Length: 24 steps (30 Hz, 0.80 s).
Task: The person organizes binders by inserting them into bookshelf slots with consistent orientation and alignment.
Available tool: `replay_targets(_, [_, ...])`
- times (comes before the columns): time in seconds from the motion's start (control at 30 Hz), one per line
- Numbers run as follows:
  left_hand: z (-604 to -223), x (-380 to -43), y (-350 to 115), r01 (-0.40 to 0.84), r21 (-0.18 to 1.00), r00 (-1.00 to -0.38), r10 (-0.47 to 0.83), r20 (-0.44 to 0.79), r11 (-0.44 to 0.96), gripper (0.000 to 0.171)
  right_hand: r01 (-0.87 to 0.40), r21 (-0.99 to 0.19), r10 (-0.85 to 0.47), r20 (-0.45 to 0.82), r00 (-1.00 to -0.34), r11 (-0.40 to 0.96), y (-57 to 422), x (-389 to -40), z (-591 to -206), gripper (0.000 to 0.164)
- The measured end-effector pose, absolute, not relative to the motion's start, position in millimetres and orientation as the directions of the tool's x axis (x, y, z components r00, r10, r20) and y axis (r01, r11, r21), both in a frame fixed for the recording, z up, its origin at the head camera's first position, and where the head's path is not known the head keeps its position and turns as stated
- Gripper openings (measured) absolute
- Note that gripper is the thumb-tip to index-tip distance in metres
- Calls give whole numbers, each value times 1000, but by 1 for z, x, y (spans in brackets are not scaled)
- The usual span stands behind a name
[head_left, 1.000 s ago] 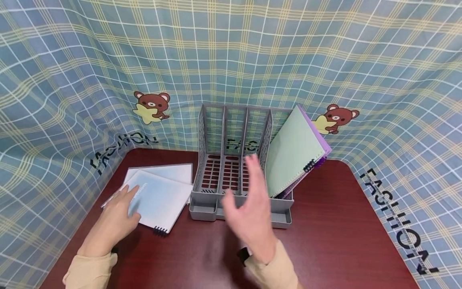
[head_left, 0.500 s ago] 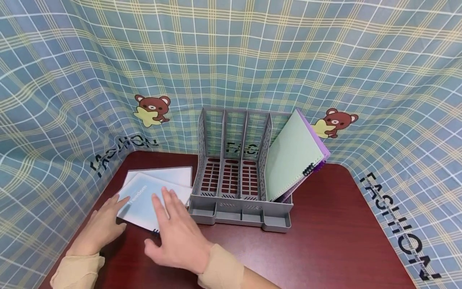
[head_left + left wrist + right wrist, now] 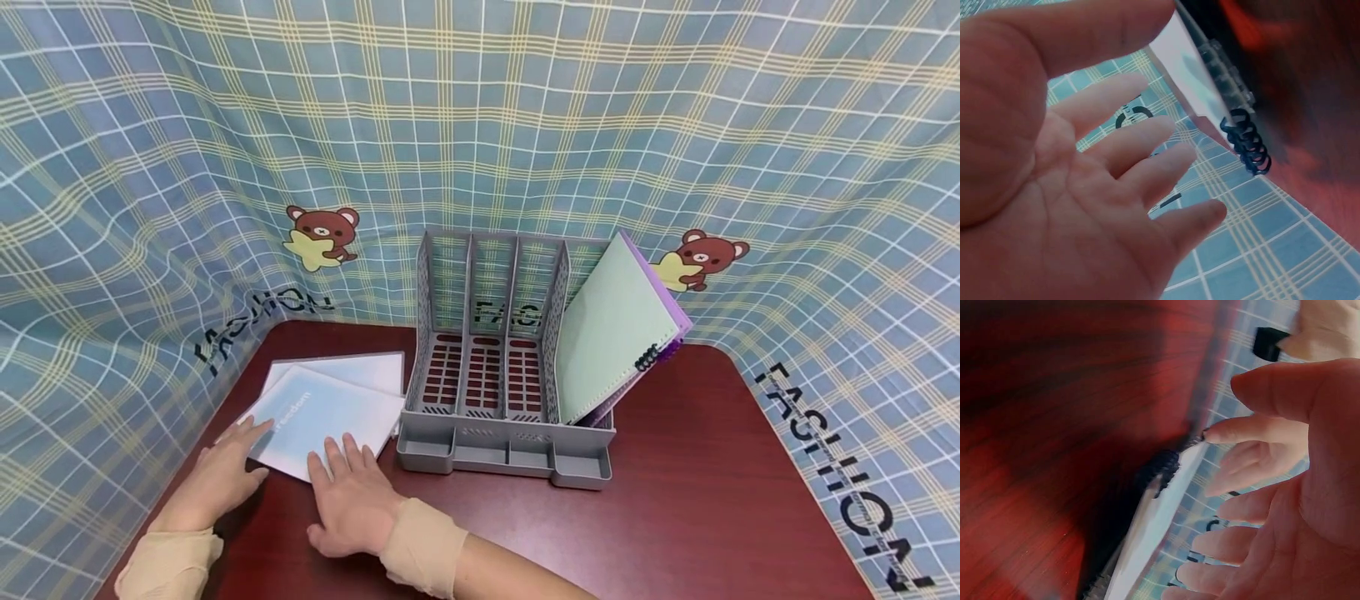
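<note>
A pale blue spiral notebook [image 3: 322, 412] with a "freedom" cover lies on the table at the left. It overlaps another pale notebook [image 3: 378, 368] behind it. My left hand [image 3: 217, 483], fingers loosely extended, is at the near left corner of the pile; its palm [image 3: 1097, 181] holds nothing in the left wrist view. With fingers spread, my right hand [image 3: 356, 500] is over the front notebook's near edge and hides part of it. Contact is unclear for both hands. A black coil binding [image 3: 1247, 140] shows beyond the left fingers.
A grey desk file organizer [image 3: 510, 429] with upright slots and small front trays stands at the centre. Its right slot holds a green notebook [image 3: 618, 329] and a purple notebook [image 3: 658, 287], both leaning right. A plaid curtain [image 3: 487, 125] surrounds the dark red table [image 3: 690, 500].
My right hand has swung left from in front of the organizer to the notebooks, then slightly down. My left hand has drawn back a little from the "freedom" cover.
</note>
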State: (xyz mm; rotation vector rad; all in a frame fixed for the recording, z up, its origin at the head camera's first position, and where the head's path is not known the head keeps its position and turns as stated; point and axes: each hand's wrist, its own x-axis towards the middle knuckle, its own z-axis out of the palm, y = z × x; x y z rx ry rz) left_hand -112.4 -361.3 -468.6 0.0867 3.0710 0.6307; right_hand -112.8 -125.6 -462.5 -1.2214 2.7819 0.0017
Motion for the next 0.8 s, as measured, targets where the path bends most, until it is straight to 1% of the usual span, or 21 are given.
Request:
replay_targets(0.07, [-471,-114,-363,52,387,-999,54,7,920,70,-725,-1,-721,-109,-684,689,-131,-115,-466,88])
replay_targets(0.23, [-477,-117,-364,67,368,-998,61,26,927,67,-688,31,-680,-129,-722,725,-139,-120,-476,89])
replay_targets(0.5, [-483,-120,-360,57,337,-997,38,62,940,59,-664,125,-653,-119,-748,737,-143,-126,-486,86])
replay_targets(0.6, [-484,-122,-359,56,332,-998,39,59,942,56,-656,167,-647,-110,-754,736,-144,-128,-488,81])
replay_targets(0.67, [-484,-123,-358,54,330,-998,37,57,942,55,-652,206,-650,-87,-755,730,-145,-129,-489,73])
replay_targets(0.8, [-484,-125,-356,47,334,-998,27,62,941,52,-643,272,-672,20,-740,716,-144,-130,-490,58])
